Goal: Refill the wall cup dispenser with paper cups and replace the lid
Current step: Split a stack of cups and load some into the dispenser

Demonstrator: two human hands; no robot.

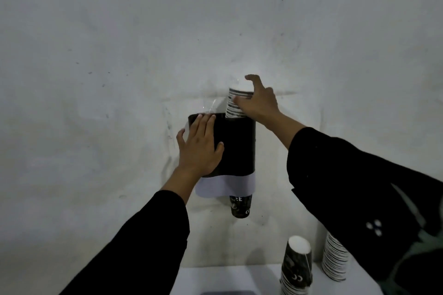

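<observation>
A black cup dispenser (236,146) with a pale lower band hangs on the white wall. One dark printed cup (240,206) pokes out of its bottom. A stack of paper cups (236,103) stands out of the dispenser's top at the right, its white base up. My right hand (257,100) grips this stack from the right, fingers over its top. My left hand (200,145) lies flat on the dispenser's left front, fingers at the top rim. A bit of clear plastic (212,104) shows above the rim. I see no lid that I can identify.
On the white table (230,278) below stand two more upside-down cup stacks, one dark printed (297,268) and one striped (334,258) partly behind my right sleeve. A dark flat object (227,292) shows at the bottom edge.
</observation>
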